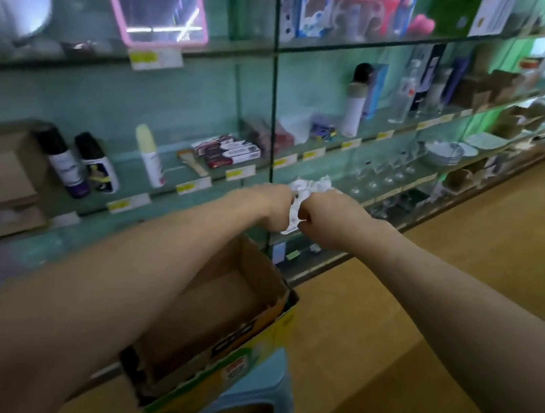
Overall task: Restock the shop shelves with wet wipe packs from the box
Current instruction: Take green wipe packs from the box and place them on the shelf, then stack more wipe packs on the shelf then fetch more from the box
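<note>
Open cardboard box (250, 330) sits on blue stool (255, 406), just beside the front of the glass shelves (194, 185). Beyond the box's far end, left hand (276, 206) and right hand (326, 219) are both clamped on one white wet wipe pack (311, 184), knuckles nearly touching. Spray cans (64, 160) stand on a shelf further left.

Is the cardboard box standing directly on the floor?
No, the cardboard box rests on top of a light blue plastic stool.
</note>
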